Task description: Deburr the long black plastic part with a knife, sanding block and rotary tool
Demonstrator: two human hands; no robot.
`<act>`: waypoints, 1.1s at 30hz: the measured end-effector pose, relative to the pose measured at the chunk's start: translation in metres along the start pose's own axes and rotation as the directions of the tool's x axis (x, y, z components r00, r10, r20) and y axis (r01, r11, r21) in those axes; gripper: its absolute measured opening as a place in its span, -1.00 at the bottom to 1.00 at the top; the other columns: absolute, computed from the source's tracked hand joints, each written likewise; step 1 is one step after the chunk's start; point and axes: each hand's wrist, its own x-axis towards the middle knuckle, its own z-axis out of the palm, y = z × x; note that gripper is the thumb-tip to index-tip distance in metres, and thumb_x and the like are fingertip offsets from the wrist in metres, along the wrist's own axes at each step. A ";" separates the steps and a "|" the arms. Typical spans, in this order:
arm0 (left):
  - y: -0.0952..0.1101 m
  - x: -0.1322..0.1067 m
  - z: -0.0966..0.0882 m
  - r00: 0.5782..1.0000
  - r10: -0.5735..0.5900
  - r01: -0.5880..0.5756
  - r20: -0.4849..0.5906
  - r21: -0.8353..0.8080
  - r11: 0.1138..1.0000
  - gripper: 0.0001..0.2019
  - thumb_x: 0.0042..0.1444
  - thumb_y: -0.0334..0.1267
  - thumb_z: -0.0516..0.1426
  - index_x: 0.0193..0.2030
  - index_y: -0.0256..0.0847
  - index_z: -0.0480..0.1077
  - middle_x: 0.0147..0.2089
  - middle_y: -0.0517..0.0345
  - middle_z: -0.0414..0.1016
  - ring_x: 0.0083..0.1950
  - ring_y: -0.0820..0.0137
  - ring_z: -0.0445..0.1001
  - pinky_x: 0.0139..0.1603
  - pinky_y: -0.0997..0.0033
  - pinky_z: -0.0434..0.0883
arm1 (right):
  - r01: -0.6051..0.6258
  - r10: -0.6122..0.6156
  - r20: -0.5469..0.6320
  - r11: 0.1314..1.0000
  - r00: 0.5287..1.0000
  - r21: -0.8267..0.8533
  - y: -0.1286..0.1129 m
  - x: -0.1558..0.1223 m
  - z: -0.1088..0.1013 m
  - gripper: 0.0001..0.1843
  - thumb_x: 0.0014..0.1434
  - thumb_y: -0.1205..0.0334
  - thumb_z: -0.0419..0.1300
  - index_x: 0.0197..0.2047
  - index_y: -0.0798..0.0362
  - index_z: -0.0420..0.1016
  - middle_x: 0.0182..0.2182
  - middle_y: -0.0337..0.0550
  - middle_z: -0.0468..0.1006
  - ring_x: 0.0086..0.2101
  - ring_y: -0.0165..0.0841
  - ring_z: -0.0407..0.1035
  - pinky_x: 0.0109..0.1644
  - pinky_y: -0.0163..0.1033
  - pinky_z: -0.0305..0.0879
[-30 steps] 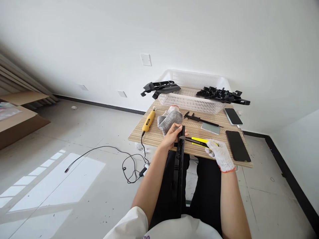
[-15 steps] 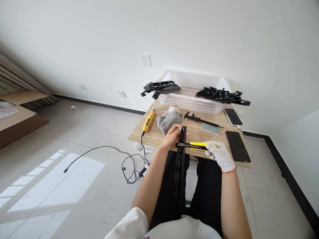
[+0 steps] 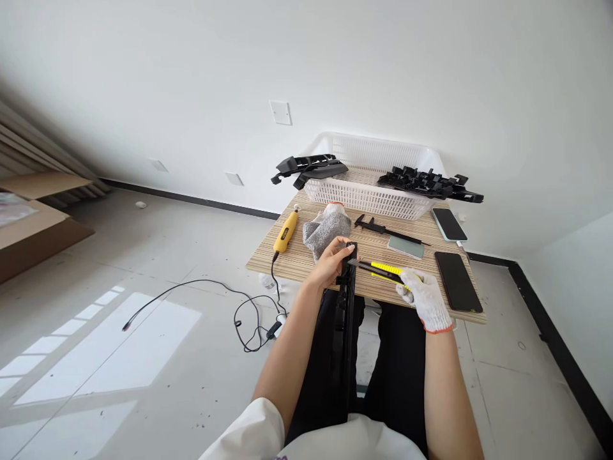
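The grip of the left hand (image 3: 331, 265) holds the black plastic strip (image 3: 348, 332) near its upper end, beside the desk's (image 3: 297, 262) near edge. The gloved right hand (image 3: 424, 297) encloses the yellow-handled utility knife (image 3: 387, 271); its blade (image 3: 355, 262) should clear the bare fingers.

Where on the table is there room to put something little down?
On the table, there's bare wood between the yellow tool and grey cloth, toward the front edge. Another patch lies between the black caliper and yellow knife. It's crowded where the left hand holds the black strip, and the basket fills the back.
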 end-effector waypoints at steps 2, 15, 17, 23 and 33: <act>0.000 0.000 0.000 1.000 -0.016 0.016 -0.003 0.017 1.000 -0.52 -0.06 -0.06 0.39 -0.10 -0.11 0.30 -0.37 0.30 0.46 -0.36 0.41 0.56 -0.51 0.58 0.42 | -0.032 0.034 0.079 0.999 0.996 -0.030 -0.001 0.000 0.001 -0.54 -0.08 -0.06 0.38 -0.25 0.16 0.56 -0.66 -0.26 0.33 -0.63 -0.51 0.19 -0.62 -0.45 -0.08; -0.004 0.004 -0.004 0.999 -0.038 0.039 -0.014 0.071 0.997 -0.38 -0.07 -0.05 0.40 0.12 -0.19 0.41 -0.41 0.30 0.43 -0.44 0.52 0.48 -0.47 0.60 0.37 | 0.023 -0.023 -0.011 0.999 1.000 0.030 0.002 0.001 -0.001 -0.51 -0.05 -0.14 0.36 -0.27 0.13 0.53 -0.66 -0.28 0.34 -0.66 -0.54 0.16 -0.63 -0.45 -0.10; -0.004 0.003 -0.004 0.999 -0.042 0.042 -0.004 0.065 0.997 -0.37 -0.09 -0.06 0.41 0.12 -0.20 0.41 -0.42 0.30 0.42 -0.42 0.50 0.49 -0.46 0.59 0.38 | -0.005 0.004 0.055 1.000 0.998 0.012 0.002 0.001 -0.002 -0.52 -0.08 -0.12 0.39 -0.29 0.13 0.53 -0.65 -0.27 0.35 -0.64 -0.52 0.21 -0.62 -0.46 -0.08; -0.002 0.001 -0.003 0.998 -0.058 0.059 -0.017 0.099 0.993 -0.35 -0.09 -0.04 0.41 0.12 -0.20 0.38 -0.43 0.28 0.47 -0.48 0.52 0.46 -0.52 0.62 0.33 | 0.071 -0.056 -0.123 0.990 0.991 0.119 0.005 0.004 0.002 -0.55 -0.08 -0.12 0.39 -0.34 0.11 0.49 -0.67 -0.28 0.34 -0.65 -0.54 0.18 -0.63 -0.46 -0.05; -0.005 0.005 -0.005 0.998 -0.024 0.026 -0.060 0.032 0.999 -0.54 -0.08 -0.01 0.39 -0.11 -0.24 0.49 -0.40 0.29 0.41 -0.49 0.58 0.44 -0.44 0.58 0.44 | 0.054 -0.048 -0.064 0.994 0.997 0.095 0.004 0.000 -0.001 -0.56 -0.07 -0.11 0.38 -0.34 0.11 0.50 -0.67 -0.32 0.27 -0.66 -0.55 0.12 -0.65 -0.44 -0.09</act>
